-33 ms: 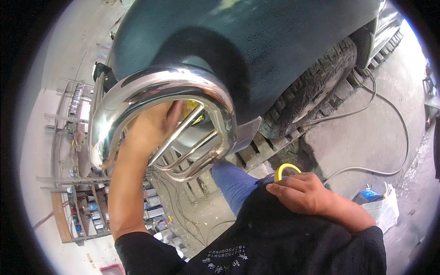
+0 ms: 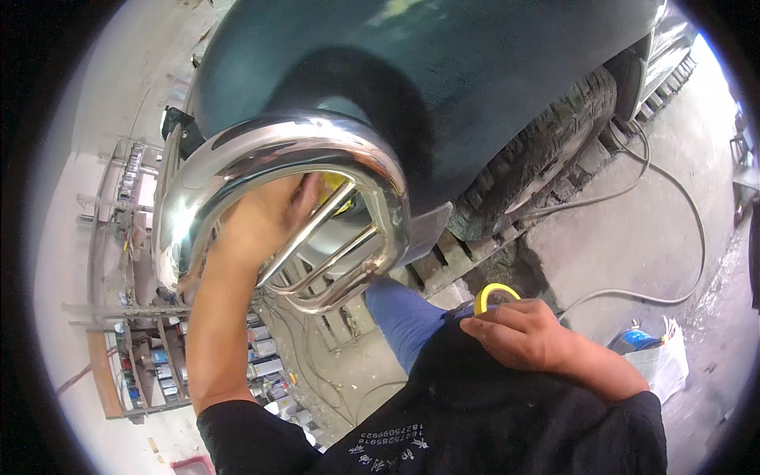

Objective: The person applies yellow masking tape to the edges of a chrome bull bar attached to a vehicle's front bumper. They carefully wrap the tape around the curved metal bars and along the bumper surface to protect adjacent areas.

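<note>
A thick, polished chrome guard bar (image 2: 317,127) curves in front of a dark green vehicle body (image 2: 507,63). My left hand (image 2: 277,210) reaches through the opening of this bar, behind its slanting inner tube. Its fingers are blurred and partly hidden, so their hold cannot be made out. Close beside them shows a patch of yellow (image 2: 333,183), mostly covered by the tube. Low in front of my black shirt, my right hand (image 2: 522,336) is closed around a roll of yellow tape (image 2: 495,288), whose upper rim stands out above the fingers.
A large treaded tyre (image 2: 554,142) sits under the body, right of the bar. On the concrete floor a grey hose (image 2: 673,298) loops at the right. Near my right elbow lies a white bag (image 2: 669,360) with a blue item. Cluttered shelves (image 2: 150,356) stand at the left.
</note>
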`<state>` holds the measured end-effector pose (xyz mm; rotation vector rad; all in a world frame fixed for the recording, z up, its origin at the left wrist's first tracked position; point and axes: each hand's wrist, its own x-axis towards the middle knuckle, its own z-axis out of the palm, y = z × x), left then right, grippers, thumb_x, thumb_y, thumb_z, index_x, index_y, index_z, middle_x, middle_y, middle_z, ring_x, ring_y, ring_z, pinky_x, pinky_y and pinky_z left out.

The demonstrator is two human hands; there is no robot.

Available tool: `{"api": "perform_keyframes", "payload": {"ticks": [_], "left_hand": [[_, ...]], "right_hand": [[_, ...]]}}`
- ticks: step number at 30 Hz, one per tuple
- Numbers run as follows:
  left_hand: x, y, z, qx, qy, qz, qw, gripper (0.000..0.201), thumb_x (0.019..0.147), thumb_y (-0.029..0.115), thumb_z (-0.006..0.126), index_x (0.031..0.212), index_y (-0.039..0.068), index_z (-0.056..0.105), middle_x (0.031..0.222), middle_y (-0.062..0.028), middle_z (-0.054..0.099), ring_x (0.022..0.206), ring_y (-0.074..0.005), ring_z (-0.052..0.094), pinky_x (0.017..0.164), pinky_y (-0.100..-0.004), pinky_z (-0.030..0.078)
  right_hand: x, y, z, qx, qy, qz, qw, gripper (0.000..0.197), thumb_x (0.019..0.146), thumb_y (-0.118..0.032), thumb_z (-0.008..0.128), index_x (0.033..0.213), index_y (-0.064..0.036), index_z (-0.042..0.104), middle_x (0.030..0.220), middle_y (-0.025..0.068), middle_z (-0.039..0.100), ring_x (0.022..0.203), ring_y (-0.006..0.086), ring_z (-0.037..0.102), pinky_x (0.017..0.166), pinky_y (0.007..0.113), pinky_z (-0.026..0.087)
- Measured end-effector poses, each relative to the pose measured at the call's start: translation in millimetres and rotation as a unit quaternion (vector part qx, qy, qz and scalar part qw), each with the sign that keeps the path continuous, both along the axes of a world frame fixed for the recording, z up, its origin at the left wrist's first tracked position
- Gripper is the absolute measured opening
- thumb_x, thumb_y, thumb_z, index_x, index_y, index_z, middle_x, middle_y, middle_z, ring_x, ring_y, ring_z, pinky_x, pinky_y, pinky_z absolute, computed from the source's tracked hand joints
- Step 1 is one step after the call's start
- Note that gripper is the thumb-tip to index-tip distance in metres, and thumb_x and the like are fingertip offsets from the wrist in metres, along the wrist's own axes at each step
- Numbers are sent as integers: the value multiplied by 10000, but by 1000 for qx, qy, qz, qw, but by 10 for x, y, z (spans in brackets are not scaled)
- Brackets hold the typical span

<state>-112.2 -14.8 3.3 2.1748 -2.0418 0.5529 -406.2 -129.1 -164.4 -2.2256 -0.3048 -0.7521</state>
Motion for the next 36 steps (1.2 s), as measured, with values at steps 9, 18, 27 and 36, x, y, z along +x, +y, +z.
{"api": "perform_keyframes", "payload": {"ticks": [9,18,27,36], "left_hand": [[87,17,-68,-6,-139,-75,987,275,877,362,675,1064,161,691,874,-86,695,752,-246,684,711,-377,546],[23,75,-30,77,-70,5,995,343,882,327,655,1186,171,620,963,-97,684,860,-286,669,788,-406,524],[31,67,-13,56,-29,43,997,428,924,429,592,1179,87,635,1137,-197,642,1054,-393,607,919,-473,465],[30,41,74,-33,37,12,999,272,883,205,652,1117,67,645,1075,-193,659,996,-406,620,892,-457,480]], "right_hand": [[36,51,20,-5,-7,-15,1000,332,765,-61,646,1093,-10,643,832,61,628,670,195,632,603,319,551],[37,73,-11,-2,-4,-37,999,300,776,-24,656,1075,-15,652,756,49,606,596,204,612,538,321,528],[67,78,38,-14,-12,-34,999,308,741,-15,685,1048,-26,658,720,36,578,583,194,607,520,322,520],[17,106,67,-38,-3,-31,999,256,742,-6,729,980,-19,636,781,59,626,581,208,626,519,323,535]]}}
